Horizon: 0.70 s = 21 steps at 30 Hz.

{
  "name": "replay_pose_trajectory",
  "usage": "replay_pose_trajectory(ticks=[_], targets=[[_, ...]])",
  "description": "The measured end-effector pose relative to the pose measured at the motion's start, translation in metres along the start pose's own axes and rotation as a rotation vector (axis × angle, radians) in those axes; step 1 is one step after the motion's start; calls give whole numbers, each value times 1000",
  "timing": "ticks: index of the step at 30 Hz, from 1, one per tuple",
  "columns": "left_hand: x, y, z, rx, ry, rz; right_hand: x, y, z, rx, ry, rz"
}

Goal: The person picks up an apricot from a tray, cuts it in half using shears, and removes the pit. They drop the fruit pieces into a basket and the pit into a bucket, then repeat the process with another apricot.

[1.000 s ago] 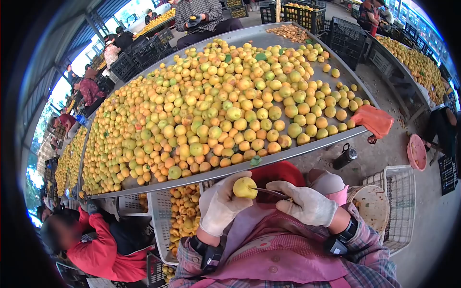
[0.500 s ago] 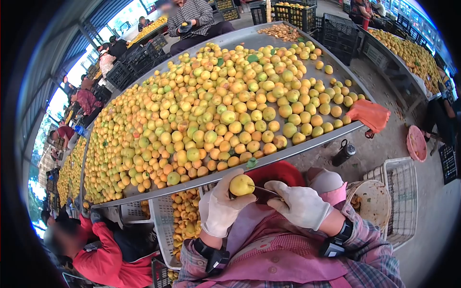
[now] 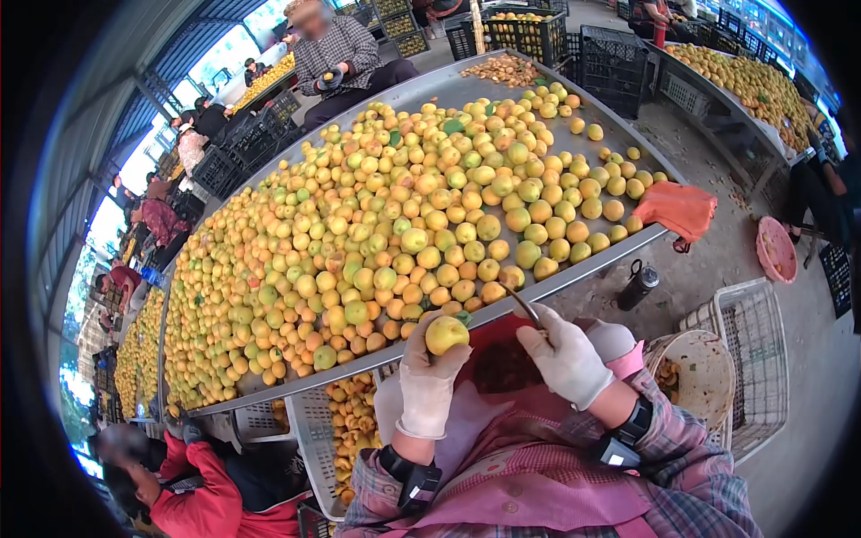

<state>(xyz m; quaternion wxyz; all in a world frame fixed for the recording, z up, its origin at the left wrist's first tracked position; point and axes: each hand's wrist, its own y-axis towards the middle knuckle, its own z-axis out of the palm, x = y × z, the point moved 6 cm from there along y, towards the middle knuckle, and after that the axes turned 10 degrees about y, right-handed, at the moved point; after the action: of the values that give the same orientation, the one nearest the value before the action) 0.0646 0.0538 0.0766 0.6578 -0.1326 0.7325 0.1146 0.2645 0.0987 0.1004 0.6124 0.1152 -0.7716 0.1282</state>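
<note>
My left hand [image 3: 425, 384], in a white glove, has its fingers closed around a yellow apricot [image 3: 447, 334] near the table's front edge. In my gloved right hand [image 3: 569, 362] is a thin knife [image 3: 521, 305], its blade pointing up and left, apart from the fruit. Below and between the hands, a red basin [image 3: 489, 331] with dark contents sits at my lap, partly hidden. Right in front, a metal table [image 3: 599, 276] carries a broad heap of apricots [image 3: 359, 242].
An orange cloth bag [image 3: 674, 212] lies on the table's right corner. To the right are a black bottle [image 3: 638, 285], a bucket [image 3: 708, 372], a white crate [image 3: 759, 350] and a pink basket [image 3: 776, 249]. A crate of cut fruit [image 3: 314, 439] stands left; a person in red [image 3: 215, 493] sits beyond.
My right hand has lifted up and right, taking the knife away from the apricot. My left hand still holds the fruit, now turned and slightly higher. The view has shifted a little.
</note>
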Motion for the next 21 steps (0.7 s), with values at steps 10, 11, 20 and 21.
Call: replay_pose_trajectory(ticks=[10, 11, 20, 21], targets=[[-2, -11, 8, 296, -563, -172, -26, 17, -30, -245, 716, 137], [-3, -12, 10, 351, -585, -177, -37, 22, -27, -182, 787, 233], [-3, -17, 13, 403, -528, -118, -25, 16, -2, -64, 784, 220], [-3, -15, 12, 402, -532, -110, -39, 11, 10, -22, 754, 347]])
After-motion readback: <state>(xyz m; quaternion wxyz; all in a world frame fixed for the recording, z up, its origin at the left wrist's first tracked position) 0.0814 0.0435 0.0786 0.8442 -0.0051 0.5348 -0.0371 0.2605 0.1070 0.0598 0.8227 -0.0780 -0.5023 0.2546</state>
